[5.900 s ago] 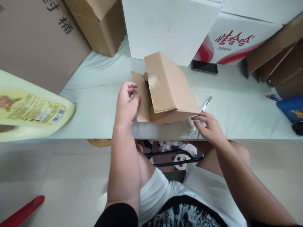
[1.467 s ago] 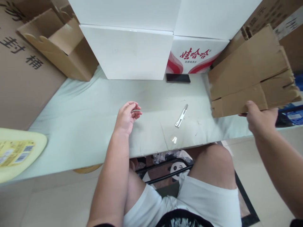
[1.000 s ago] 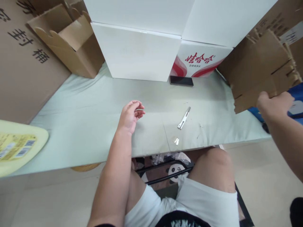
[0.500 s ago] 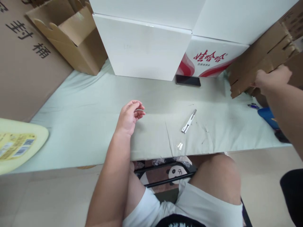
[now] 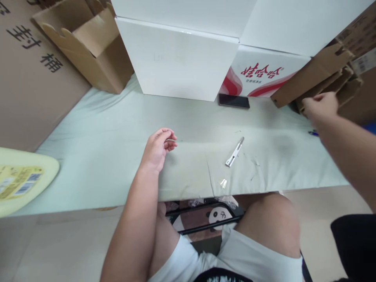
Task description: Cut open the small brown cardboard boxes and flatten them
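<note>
My left hand (image 5: 158, 149) rests above the cloth-covered table (image 5: 96, 156). Its fingers are loosely curled and apart, with nothing between them. Over at the right, my right hand (image 5: 321, 105) is closed beside brown cardboard pieces (image 5: 314, 74) that lean near a white-and-red box (image 5: 261, 74). Its fingertips are partly hidden, and I cannot make out what they grip. A slim white-and-silver tool, like a utility knife (image 5: 235, 152), lies on the cloth between my hands. A dark phone (image 5: 234, 101) lies flat at the foot of the white-and-red box.
White boxes (image 5: 179, 58) are stacked along the back. An open brown carton (image 5: 108, 58) stands at the back left, next to a large brown box (image 5: 44, 102). A pale yellow bottle (image 5: 26, 180) is at the left edge. Small scraps (image 5: 223, 183) lie near the front edge.
My right hand has moved left and slightly down, off the front of the cardboard panel it was gripping. The cardboard has shifted. My left hand has dropped slightly and stays loosely curled.
</note>
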The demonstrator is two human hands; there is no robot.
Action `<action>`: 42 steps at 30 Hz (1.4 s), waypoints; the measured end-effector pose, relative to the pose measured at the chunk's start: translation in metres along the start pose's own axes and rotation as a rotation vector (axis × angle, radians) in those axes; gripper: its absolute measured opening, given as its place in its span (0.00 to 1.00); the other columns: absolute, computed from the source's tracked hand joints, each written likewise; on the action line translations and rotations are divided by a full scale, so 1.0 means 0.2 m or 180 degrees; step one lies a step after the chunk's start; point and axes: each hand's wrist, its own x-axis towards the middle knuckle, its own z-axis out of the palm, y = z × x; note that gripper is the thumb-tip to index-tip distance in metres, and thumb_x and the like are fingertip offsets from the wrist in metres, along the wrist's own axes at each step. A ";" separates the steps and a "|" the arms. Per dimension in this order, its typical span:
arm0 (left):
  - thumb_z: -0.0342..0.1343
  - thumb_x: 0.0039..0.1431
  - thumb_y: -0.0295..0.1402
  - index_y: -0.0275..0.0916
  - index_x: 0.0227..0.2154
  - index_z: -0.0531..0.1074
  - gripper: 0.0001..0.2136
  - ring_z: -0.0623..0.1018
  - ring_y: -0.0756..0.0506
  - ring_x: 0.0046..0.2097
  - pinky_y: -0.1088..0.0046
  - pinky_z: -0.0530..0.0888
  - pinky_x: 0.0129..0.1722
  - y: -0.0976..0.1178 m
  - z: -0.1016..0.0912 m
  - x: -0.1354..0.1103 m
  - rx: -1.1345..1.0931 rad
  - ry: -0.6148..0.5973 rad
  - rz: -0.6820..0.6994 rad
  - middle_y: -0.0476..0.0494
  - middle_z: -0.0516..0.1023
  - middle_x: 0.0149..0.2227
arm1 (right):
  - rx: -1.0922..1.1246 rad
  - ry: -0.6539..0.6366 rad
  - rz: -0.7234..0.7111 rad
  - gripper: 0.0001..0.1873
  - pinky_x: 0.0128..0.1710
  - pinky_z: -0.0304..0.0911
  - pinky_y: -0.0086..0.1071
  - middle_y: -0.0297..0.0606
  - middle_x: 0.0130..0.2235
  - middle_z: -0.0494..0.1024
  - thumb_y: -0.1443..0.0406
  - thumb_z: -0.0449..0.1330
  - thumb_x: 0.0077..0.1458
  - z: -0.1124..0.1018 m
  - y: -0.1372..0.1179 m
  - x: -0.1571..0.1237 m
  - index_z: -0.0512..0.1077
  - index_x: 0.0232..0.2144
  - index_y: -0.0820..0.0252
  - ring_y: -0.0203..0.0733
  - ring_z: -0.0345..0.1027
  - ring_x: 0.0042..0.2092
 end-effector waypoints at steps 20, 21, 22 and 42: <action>0.60 0.35 0.31 0.40 0.26 0.66 0.12 0.72 0.55 0.27 0.79 0.65 0.29 0.10 -0.28 -0.08 -0.0692 0.0509 0.0302 0.53 0.73 0.30 | -0.0650 -0.2493 -0.4794 0.15 0.36 0.62 0.33 0.42 0.49 0.80 0.64 0.55 0.62 -0.18 -1.14 -0.96 0.75 0.48 0.55 0.42 0.75 0.38; 0.60 0.35 0.30 0.39 0.26 0.65 0.12 0.71 0.55 0.27 0.79 0.64 0.29 0.11 -0.29 -0.08 -0.0752 0.0579 0.0346 0.53 0.73 0.30 | -0.0644 -0.2350 -0.4834 0.15 0.37 0.65 0.34 0.42 0.52 0.79 0.64 0.56 0.62 -0.16 -1.27 -0.98 0.75 0.49 0.55 0.43 0.76 0.39; 0.59 0.36 0.29 0.39 0.25 0.65 0.11 0.71 0.55 0.27 0.78 0.63 0.28 0.11 -0.30 -0.07 -0.0810 0.0645 0.0392 0.53 0.72 0.29 | -0.0561 -0.2242 -0.4884 0.15 0.40 0.67 0.36 0.43 0.54 0.77 0.64 0.56 0.62 -0.14 -1.40 -1.01 0.75 0.50 0.55 0.43 0.76 0.40; 0.54 0.51 0.26 0.40 0.26 0.61 0.06 0.67 0.54 0.25 0.76 0.63 0.29 0.15 -0.32 -0.06 -0.1107 0.1005 0.0671 0.55 0.63 0.24 | 0.1688 -0.2238 -0.2890 0.18 0.47 0.77 0.33 0.38 0.53 0.75 0.68 0.50 0.70 -0.07 -2.27 -1.18 0.65 0.60 0.66 0.25 0.72 0.34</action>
